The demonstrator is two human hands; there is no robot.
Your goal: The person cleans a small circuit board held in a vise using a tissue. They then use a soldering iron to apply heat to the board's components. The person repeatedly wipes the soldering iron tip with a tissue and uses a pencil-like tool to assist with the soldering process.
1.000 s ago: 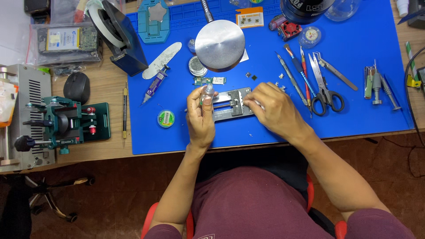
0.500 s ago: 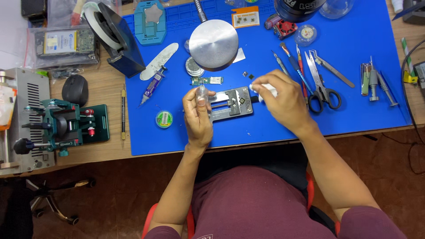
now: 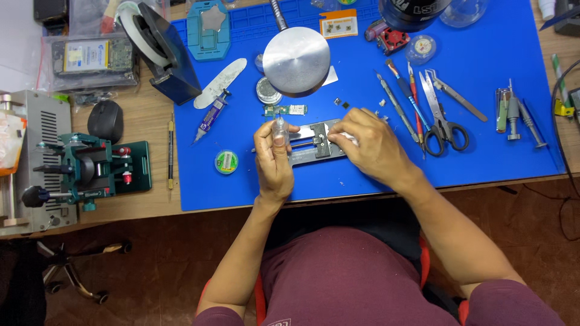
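— Presently, what is held at the bench?

— A small clear vial (image 3: pixel 279 128) is pinched upright in the left hand (image 3: pixel 273 160), with thumb and fingers closed around its body. It is held just over the left end of a grey metal holding fixture (image 3: pixel 314 142), which lies on the blue work mat (image 3: pixel 483 151) directly in front of the person.

— And the right hand?

— The right hand (image 3: pixel 368 145) is curled over the right end of the fixture, fingers bent down onto it. Whether anything is gripped beneath the fingers cannot be told; that part is hidden.

— How is the vial judged to handle?

— It is judged light, stiff and smooth, so likely to slip if pinched only at the tip. A hold around the mid-body, as shown, is considered sound. The fixture is judged heavy and rigid, best steadied at its ends.

— What is noted nearby?

— A small green circuit board (image 3: pixel 285 110) lies just beyond the fixture, under a round metal lamp head (image 3: pixel 296 61). Scissors (image 3: pixel 440 121) and tweezers (image 3: pixel 457 96) lie to the right, well apart. A green solder wick spool (image 3: pixel 226 162) lies to the left.
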